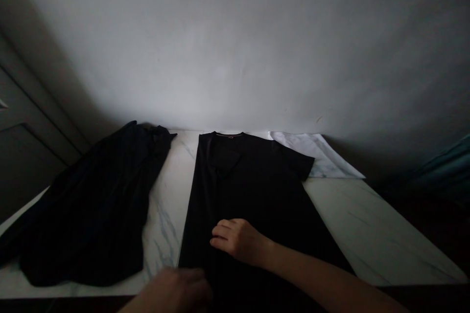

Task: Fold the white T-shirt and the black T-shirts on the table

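Fingers (pixel 223 231) of the right hand (pixel 240 240) are held together and slightly curved, laid on top of a black T-shirt (pixel 257 200) without being clamped on the cloth. That forearm is reached in from the near right. The left hand (pixel 172 292) is seen at the near edge of the view, beside the T-shirt's left edge; its fingers are partly cut off, and whether they are clamped on the fabric cannot be told.

The T-shirt is spread flat at the middle of a white worktop (pixel 378 230) veined with grey like marble. Its collar (pixel 227 134) is placed at the far end, and its body is run toward the near edge. A short sleeve (pixel 295 162) is spread out to the right, while a dark flap (pixel 225 161) is lying on the chest at the left, too dark to be identified with certainty.

A crumpled dark garment (pixel 84 210) is heaped on the left of the worktop, just apart from the T-shirt. A white sheet (pixel 319 155) is laid at the far right, partly overlapped by the T-shirt's sleeve.

Behind the worktop, a plain grey wall (pixel 235 44) is seen. Cabinet fronts (pixel 33 122) are shadowed at the left, and a teal cloth (pixel 436 168) is dimly seen at the right.
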A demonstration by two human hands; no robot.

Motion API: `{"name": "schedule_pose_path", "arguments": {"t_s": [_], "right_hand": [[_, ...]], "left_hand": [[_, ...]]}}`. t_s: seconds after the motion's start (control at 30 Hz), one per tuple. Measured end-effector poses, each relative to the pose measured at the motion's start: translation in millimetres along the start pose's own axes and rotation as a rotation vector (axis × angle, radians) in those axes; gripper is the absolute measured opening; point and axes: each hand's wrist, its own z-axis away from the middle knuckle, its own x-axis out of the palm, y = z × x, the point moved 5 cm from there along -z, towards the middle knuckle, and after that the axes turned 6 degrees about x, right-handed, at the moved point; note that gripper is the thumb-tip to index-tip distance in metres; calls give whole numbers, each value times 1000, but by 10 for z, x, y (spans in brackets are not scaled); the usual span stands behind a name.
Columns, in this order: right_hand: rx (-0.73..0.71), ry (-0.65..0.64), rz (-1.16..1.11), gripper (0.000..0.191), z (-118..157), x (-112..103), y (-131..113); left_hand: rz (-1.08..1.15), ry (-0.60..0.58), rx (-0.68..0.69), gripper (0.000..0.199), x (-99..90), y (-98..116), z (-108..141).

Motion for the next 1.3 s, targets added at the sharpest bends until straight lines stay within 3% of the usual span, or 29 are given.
{"name": "schedule_pose_path", "arguments": {"t_s": [0.1,0.2,0.33,0.4,0.47,0.53,0.6,0.7,0.8,0.9,1.0,1.17,1.3], "right_hand": [[88,13,-111,13,-54,-25,55],[275,59,-200,35,-102,-50,151],[321,-68,-212,69,-94,10,152],[297,-108,-230,65,-81,27,174],[310,-97,-283,50,-108,8,324],[458,-44,-333,29,-193,-46,693],[723,39,-312,21,-308,-127,1247],[1088,124,-160,29,-487,-226,2082],[1269,83,-129,39,-629,-160,2601],[1274,36,-190,24,-694,-6,2776],[1270,67,-179,11,-676,77,2810],[1290,102,-180,13,-620,122,2796],[1279,149,-158,35,-362,7,2841]], "left_hand": [[-142,76,-66,26,-545,-402,-414],[-277,173,-119,37,-941,-938,-917],[-322,125,-70,51,-997,-1612,-1458],[-330,76,-95,55,-930,-1886,-1616],[-341,46,-122,61,-872,-2082,-1712],[-357,61,-102,64,-852,-2188,-1775],[-388,136,-78,65,-876,-2249,-1821],[-463,285,-133,66,-929,-2373,-1853],[-523,343,-219,68,-899,-2546,-1848],[-564,362,-215,63,-829,-2650,-1828],[-605,386,-214,57,-805,-2650,-1815],[-692,345,-267,56,-889,-2586,-1850],[-700,285,-203,50,-1000,-2605,-2018]]}}
